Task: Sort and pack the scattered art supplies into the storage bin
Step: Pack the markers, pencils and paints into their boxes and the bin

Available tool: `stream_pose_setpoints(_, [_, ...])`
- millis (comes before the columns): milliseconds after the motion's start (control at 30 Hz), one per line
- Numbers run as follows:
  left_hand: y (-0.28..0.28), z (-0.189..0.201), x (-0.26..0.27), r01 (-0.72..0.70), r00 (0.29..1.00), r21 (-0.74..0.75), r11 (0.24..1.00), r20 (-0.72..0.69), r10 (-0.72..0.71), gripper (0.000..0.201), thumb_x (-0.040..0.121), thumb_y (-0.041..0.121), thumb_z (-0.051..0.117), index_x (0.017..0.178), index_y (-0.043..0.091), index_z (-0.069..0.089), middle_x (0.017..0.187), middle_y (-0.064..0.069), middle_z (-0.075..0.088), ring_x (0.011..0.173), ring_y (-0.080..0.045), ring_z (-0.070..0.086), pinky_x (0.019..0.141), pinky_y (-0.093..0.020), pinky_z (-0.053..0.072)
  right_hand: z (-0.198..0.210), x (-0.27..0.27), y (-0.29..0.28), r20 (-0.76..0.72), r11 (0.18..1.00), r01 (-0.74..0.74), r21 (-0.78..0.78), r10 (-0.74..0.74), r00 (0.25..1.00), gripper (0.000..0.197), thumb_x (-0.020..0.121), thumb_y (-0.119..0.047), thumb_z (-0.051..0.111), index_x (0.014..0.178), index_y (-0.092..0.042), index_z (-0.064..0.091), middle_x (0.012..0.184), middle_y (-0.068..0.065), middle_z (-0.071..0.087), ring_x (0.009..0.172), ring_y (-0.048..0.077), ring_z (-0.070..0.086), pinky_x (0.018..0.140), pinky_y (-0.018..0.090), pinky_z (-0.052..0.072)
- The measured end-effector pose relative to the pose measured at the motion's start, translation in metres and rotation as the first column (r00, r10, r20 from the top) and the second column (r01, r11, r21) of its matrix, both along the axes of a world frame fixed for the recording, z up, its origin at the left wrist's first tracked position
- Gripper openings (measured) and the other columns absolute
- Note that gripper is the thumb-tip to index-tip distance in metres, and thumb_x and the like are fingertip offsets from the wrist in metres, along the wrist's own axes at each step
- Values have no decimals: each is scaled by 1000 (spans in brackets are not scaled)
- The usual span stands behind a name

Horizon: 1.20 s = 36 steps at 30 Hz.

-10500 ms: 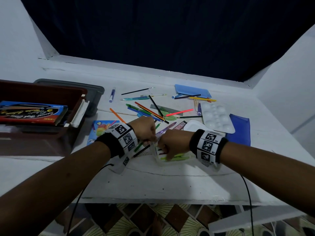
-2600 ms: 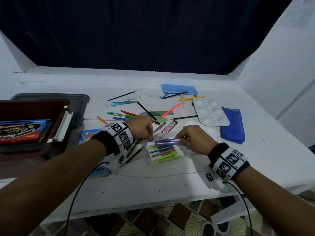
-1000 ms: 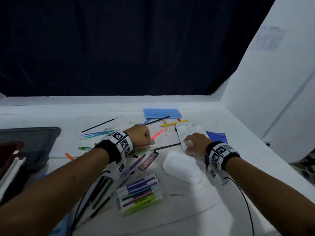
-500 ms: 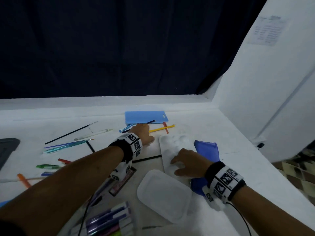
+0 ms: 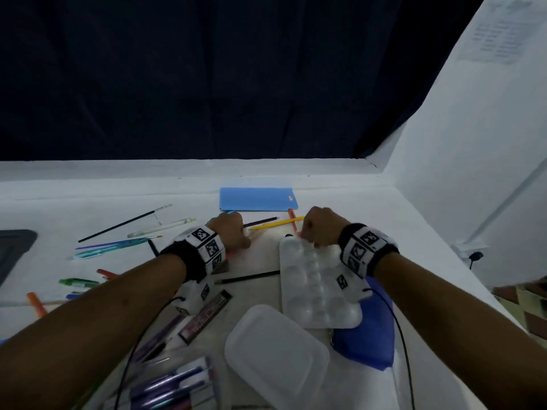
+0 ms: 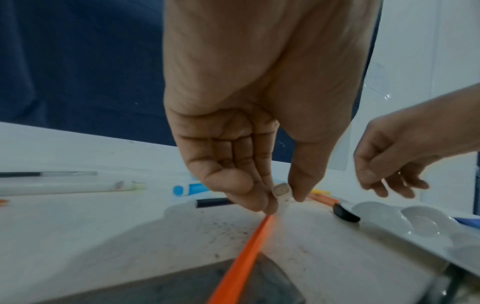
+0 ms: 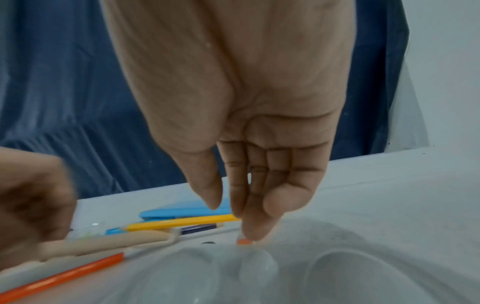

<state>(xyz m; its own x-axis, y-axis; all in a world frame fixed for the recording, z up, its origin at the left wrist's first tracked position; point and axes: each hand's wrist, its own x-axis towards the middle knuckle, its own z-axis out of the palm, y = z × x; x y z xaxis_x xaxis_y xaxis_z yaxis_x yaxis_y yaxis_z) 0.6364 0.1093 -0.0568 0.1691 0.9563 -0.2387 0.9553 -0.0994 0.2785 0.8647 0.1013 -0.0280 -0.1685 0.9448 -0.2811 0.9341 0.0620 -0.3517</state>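
Note:
My left hand (image 5: 232, 232) (image 6: 281, 197) pinches the end of a beige pen (image 7: 103, 244) between thumb and fingers, low over the table. An orange pencil (image 6: 246, 257) lies under that hand. My right hand (image 5: 316, 226) (image 7: 231, 222) points straight fingers down at the far end of the white paint palette (image 5: 316, 288). Its fingertips touch the near end of a red-orange pen (image 5: 293, 220) (image 7: 244, 242), with the thumb apart. A yellow pencil (image 5: 278, 223) and a dark pencil (image 5: 260, 222) lie between my hands. The grey storage bin (image 5: 14, 253) shows only a corner at the far left.
A light blue card (image 5: 257, 198) lies behind my hands. A white lid (image 5: 275, 353) and a blue pouch (image 5: 367, 341) sit near me, with a box of markers (image 5: 171, 389) at the bottom edge. Brushes and pens (image 5: 118, 247) are scattered to the left. A white wall closes the right side.
My right hand has left the middle of the palette and reached to its far end, onto the red-orange pen. My left hand stays near the pencils and now pinches the beige pen.

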Motion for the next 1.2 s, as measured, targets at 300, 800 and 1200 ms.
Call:
stream_pose_setpoints(300, [-31, 22, -60, -77, 972, -48, 996, 221, 86, 16, 82, 25, 73, 77, 10, 75, 71, -10, 72, 52, -17, 59, 45, -20, 44, -22, -30, 42, 283, 999, 34, 32, -41, 958, 27, 92, -22, 55, 113, -4, 54, 108, 14, 63, 91, 31, 59, 72, 33, 46])
stream_pose_setpoints(800, [-92, 40, -114, -34, 939, -75, 997, 339, 58, 14, 96, 9, 42, 101, 9, 56, 72, -4, 60, 61, -17, 52, 53, -25, 41, 31, -60, -39, -131, 952, 272, 137, -255, 958, 36, 79, -37, 72, 88, -6, 57, 69, 10, 69, 57, 25, 67, 59, 33, 58])
stream_pose_setpoints(1200, [-187, 35, -145, 33, 903, -26, 999, 430, -18, 20, 102, 30, 44, 95, 14, 54, 76, -6, 54, 54, -17, 41, 51, -28, 36, -6, -86, -199, -669, 905, 423, -44, -341, 661, 20, 86, -5, 66, 77, 13, 69, 74, 26, 68, 54, 24, 60, 48, 28, 51])
